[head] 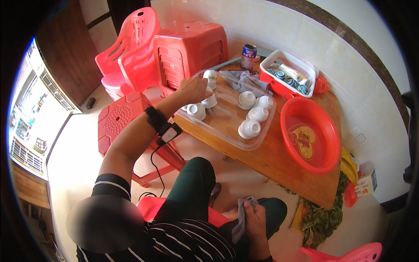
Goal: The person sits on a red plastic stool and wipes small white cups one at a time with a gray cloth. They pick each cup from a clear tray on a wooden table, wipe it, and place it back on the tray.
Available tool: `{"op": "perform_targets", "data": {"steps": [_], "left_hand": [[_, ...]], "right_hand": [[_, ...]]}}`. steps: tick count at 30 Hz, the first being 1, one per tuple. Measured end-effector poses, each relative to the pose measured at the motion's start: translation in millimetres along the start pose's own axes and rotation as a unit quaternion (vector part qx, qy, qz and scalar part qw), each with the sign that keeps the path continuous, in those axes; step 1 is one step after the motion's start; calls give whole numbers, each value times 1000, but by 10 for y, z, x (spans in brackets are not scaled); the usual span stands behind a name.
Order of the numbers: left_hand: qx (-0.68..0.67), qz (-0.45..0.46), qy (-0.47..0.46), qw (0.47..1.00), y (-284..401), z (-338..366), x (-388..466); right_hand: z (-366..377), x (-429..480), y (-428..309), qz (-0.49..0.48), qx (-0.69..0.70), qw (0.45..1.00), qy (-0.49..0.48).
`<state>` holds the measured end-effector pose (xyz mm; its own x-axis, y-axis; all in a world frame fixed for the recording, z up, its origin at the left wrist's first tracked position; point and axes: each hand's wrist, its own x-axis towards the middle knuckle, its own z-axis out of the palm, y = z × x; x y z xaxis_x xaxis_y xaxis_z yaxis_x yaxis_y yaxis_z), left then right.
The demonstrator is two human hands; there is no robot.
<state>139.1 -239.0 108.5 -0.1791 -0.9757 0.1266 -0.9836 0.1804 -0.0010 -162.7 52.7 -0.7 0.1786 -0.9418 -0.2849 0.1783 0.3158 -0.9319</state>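
My left hand (pixel 193 90) reaches over a clear plastic tray (pixel 244 143), its fingers against small white cups (pixel 209 99) at the tray's left side. The fingertips are partly hidden, so whether they grip a cup cannot be told. Behind them a patterned white cup (pixel 210 77) stands near the corner, and another white cup (pixel 196 110) lies in front. Several white cups (pixel 250 128) rest along the right side. Low over my lap, my right hand (pixel 254 217) holds a grey cloth (pixel 241 220).
A red basin (pixel 332 144) stands on the wooden table (pixel 273 154), right of the tray. Behind are a second grey cloth (pixel 244 81), a tin can (pixel 249 56) and a red-and-white basket (pixel 265 70) with small items. Red stools (pixel 122 114) stand left; leafy greens (pixel 322 222) lie on the floor.
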Motion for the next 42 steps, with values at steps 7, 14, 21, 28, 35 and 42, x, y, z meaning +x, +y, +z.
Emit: {"op": "perform_targets", "data": {"steps": [7,14,21,28,35,42], "left_hand": [[-47,46,103,993,173,-127,-115],[-196,297,122,927,748,79,-311],[-184,270,31,945,1145,198,-416],[-223,258,90,936,1250,238,-381],[-602,103,18,791,1043,-215,-632],[-809,68,-283,511,1276,21,-1518]], "right_hand": [[29,1,-61,-28,-35,999,3],[75,-13,-94,-35,-33,999,-2],[58,-57,-188,-53,-60,996,34],[104,-45,-183,-86,-52,993,54],[60,-27,-218,-102,24,994,29],[22,-116,-405,-179,-13,977,112]]}}
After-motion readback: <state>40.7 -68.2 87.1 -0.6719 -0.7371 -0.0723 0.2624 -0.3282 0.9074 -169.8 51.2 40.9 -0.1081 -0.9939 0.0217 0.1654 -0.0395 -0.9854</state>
